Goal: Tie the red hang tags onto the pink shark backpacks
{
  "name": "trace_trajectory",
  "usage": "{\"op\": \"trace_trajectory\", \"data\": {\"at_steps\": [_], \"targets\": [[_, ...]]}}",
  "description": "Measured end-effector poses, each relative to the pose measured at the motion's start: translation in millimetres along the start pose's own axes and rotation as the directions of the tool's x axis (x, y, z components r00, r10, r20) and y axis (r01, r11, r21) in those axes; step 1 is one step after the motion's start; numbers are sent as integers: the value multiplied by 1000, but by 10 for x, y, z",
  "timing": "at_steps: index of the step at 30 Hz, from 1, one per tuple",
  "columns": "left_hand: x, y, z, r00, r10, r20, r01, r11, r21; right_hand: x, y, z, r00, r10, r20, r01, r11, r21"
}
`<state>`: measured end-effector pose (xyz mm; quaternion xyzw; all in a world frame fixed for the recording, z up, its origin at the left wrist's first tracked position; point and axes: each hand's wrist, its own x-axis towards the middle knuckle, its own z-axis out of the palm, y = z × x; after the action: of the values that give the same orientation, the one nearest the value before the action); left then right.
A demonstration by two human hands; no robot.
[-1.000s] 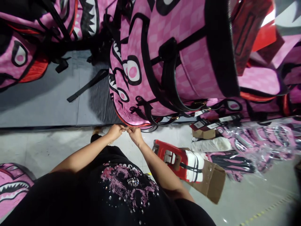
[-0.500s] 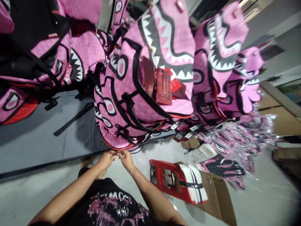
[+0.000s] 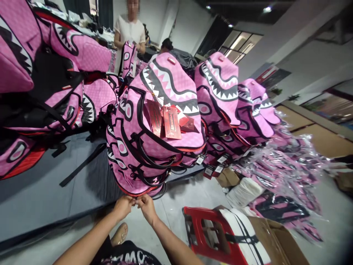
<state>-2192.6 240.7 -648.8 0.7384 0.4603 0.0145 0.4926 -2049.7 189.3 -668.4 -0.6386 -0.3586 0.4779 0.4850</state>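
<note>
A stack of pink bags (image 3: 154,151) with shark teeth, eye prints and black handles stands at the table's near edge. Just under the red-trimmed rim of the lowest bag (image 3: 129,182), my left hand (image 3: 124,207) is closed in a pinch. Fingertip to fingertip with it, my right hand (image 3: 146,208) pinches too. Whatever lies between the fingers is too small to make out. Red hang tags (image 3: 171,122) dangle on the front of the upper bag.
More pink bags (image 3: 217,88) line the table (image 3: 79,158), left and right. Plastic-wrapped bags (image 3: 281,165) lie at right. A red stool (image 3: 209,232) with a white pad stands on the floor beside cardboard (image 3: 278,235). A person (image 3: 129,29) in white stands across the table.
The view has tilted up, bringing the far room and a person into sight; the bags and hands sit lower in the picture. Both hands keep their pinch at the lowest bag's rim.
</note>
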Motion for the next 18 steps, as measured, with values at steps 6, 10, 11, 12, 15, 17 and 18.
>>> {"op": "trace_trajectory", "data": {"at_steps": [6,10,11,12,15,17,18], "targets": [[-43,94,-21,998,-44,-37,44,999,8,18,-13,-18,1000,11,-5,-10,999,48],[-82,140,-36,996,-77,-34,77,997,-7,20,-7,-4,1000,17,-15,-16,997,71],[-85,145,-38,998,-66,-15,66,998,-15,24,-6,-3,1000,18,-15,-17,997,71],[-87,148,-39,998,-55,-8,55,998,-17,28,-5,-4,1000,20,-17,-19,997,70],[-85,151,-35,997,-51,-52,52,999,16,40,-5,-12,999,23,-25,-21,997,68],[-81,151,-30,997,-52,-59,54,998,31,44,-2,-15,999,22,-28,-20,997,71],[-80,152,-28,997,-52,-48,53,998,33,46,2,-15,999,22,-28,-20,997,71]]}}
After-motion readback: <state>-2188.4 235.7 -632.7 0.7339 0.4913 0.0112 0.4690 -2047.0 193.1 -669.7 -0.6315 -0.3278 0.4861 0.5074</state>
